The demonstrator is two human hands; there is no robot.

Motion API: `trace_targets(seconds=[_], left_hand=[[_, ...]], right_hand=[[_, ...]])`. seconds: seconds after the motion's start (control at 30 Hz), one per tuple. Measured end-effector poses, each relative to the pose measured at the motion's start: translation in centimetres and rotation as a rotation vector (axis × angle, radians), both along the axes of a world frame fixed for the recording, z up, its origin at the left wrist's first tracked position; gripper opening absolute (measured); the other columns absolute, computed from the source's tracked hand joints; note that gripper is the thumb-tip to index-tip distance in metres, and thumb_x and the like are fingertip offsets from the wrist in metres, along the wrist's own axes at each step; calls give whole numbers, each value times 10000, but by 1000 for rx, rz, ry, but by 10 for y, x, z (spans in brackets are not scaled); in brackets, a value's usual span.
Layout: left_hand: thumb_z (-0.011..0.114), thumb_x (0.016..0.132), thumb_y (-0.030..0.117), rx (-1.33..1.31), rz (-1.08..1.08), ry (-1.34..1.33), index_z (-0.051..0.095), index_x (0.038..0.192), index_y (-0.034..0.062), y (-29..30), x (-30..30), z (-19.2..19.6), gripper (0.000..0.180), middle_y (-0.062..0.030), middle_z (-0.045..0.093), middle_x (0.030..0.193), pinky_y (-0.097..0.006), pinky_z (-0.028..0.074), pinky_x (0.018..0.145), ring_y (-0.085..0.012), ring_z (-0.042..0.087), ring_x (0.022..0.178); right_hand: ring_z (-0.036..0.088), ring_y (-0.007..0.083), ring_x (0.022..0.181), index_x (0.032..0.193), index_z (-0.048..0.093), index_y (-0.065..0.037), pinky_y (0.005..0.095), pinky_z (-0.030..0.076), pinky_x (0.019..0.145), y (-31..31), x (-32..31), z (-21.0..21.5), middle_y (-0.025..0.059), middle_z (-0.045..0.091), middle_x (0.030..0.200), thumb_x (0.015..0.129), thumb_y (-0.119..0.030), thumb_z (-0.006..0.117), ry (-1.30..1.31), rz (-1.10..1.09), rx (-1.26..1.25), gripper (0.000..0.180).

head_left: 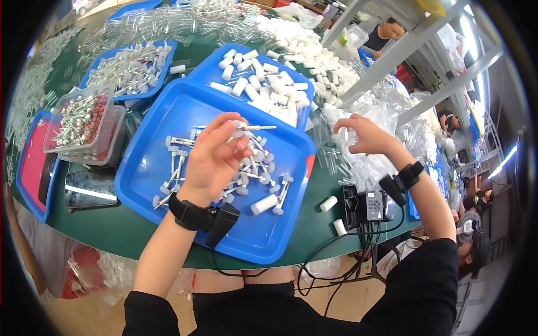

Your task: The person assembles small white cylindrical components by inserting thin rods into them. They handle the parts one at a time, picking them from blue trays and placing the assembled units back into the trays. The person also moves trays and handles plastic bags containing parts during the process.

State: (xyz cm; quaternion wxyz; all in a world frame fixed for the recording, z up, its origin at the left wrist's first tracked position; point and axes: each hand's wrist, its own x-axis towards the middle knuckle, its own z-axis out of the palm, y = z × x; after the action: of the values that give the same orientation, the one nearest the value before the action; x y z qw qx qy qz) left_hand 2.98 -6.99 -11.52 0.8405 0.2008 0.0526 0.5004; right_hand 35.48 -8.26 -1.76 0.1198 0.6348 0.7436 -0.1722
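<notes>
My left hand (210, 157) is raised over a blue tray (134, 173), its thumb and fingertips pinching a small applicator with a thin white stem (259, 127) and a round translucent head. The stem points right. Several similar applicators (255, 162) lie loose in the tray below, with one white cylindrical cap (264, 205) near the tray's front. My right hand (364, 135) holds nothing, fingers curved and apart, above clear plastic tubes (330, 159) and clear plastic bags (372, 168) right of the tray.
Behind stands another blue tray of white caps (260, 84), with a heap of caps (305, 47) beyond. At left are a tray of applicators (131, 70), a clear tub (81, 126) and a phone (89, 187). Cables (364, 252) hang off the front edge by a black box (374, 206).
</notes>
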Motion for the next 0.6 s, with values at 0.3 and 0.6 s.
trace_targets(seconds=[0.3, 0.6], left_hand=[[543, 856, 144, -13, -17, 1, 536, 1015, 32, -1, 0, 1, 194, -71, 548, 922, -299, 474, 622, -135, 510, 706], [513, 860, 94, -26, -68, -42, 527, 999, 53, -1, -2, -1, 145, -121, 498, 930, -303, 501, 482, -150, 522, 676]], right_hand=[[506, 324, 1032, 1231, 508, -268, 364, 569, 620, 49, -30, 28, 185, 359, 1242, 629, -340, 748, -250, -184, -445, 652], [586, 261, 917, 998, 606, -56, 424, 538, 641, 280, -137, 51, 141, 576, 1071, 660, -463, 679, 6, -50, 160, 534]])
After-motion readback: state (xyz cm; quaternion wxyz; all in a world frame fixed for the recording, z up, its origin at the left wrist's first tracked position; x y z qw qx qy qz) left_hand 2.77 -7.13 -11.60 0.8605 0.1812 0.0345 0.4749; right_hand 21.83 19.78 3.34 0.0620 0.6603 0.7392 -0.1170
